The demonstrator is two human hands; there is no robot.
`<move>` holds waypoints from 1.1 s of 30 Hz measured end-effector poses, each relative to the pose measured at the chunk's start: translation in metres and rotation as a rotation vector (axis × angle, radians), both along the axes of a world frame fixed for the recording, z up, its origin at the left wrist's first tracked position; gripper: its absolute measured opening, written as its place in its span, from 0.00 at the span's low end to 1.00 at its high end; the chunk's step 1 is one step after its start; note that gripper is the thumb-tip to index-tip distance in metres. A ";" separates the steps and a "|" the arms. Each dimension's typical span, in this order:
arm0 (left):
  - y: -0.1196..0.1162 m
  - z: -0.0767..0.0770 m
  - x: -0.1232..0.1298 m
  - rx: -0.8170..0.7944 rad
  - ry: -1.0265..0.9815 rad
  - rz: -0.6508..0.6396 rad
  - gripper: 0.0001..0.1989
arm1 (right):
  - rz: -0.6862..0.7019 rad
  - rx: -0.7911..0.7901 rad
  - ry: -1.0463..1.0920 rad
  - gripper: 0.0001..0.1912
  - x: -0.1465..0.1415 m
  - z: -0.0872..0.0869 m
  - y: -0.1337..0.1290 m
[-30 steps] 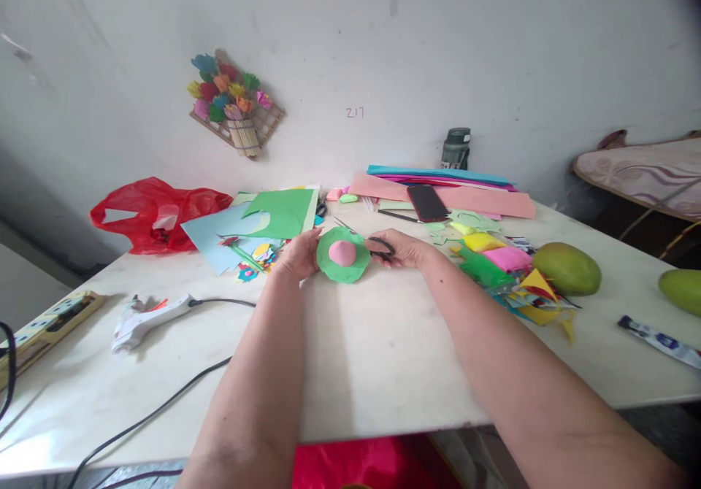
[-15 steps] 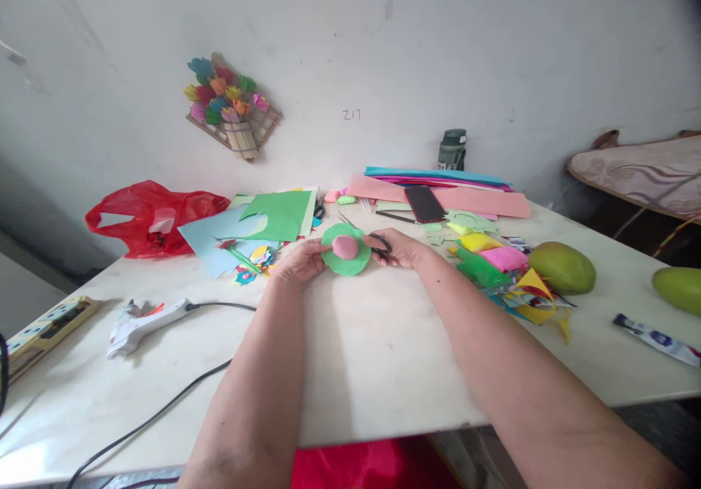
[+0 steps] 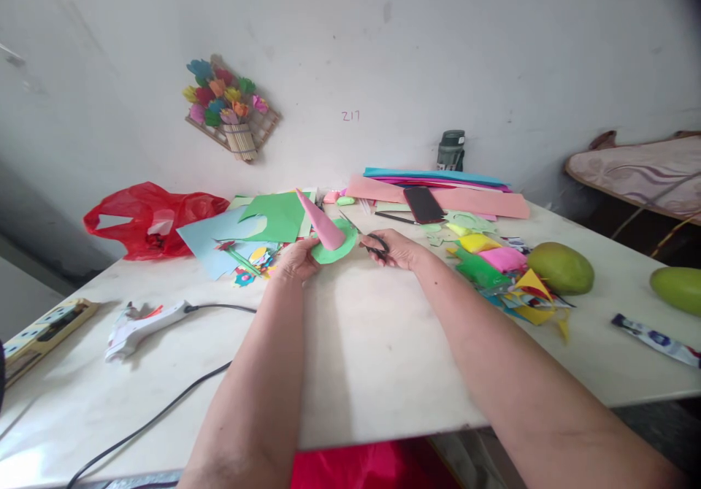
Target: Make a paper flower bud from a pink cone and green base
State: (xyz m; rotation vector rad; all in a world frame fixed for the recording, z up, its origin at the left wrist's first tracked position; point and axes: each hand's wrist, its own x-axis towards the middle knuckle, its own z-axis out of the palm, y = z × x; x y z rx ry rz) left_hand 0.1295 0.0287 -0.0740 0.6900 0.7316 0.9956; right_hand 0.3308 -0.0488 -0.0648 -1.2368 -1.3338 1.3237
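Note:
A pink paper cone (image 3: 324, 226) stands on a round green paper disc (image 3: 340, 249), its tip tilted up and to the left. My left hand (image 3: 299, 259) pinches the disc's left edge. Black-handled scissors (image 3: 377, 245) are in my right hand (image 3: 395, 249), their blades pointing up-left beside the disc's right edge. Both hands are over the middle of the white table (image 3: 372, 350).
At left lie a red plastic bag (image 3: 150, 219), blue and green sheets (image 3: 274, 214), a glue gun (image 3: 145, 328) with its cord and a power strip (image 3: 47, 336). At right are a phone (image 3: 423, 205), paper scraps (image 3: 534, 299) and a green fruit (image 3: 561, 267).
The disc has tipped and shifted slightly left, so the cone now shows from the side. My right hand has come away from the disc with the scissors.

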 end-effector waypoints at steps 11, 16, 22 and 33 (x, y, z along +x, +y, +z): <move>-0.001 0.001 -0.012 0.144 0.013 -0.118 0.19 | 0.030 0.018 -0.031 0.17 0.003 -0.002 0.000; -0.001 0.001 -0.011 0.142 0.036 -0.116 0.18 | 0.039 0.020 -0.039 0.16 0.004 -0.001 -0.001; -0.003 0.001 -0.011 0.145 0.043 -0.145 0.18 | 0.057 0.022 -0.052 0.15 0.004 -0.001 -0.001; 0.000 -0.002 -0.013 0.178 0.078 -0.194 0.16 | 0.070 0.027 -0.050 0.18 0.006 -0.003 -0.001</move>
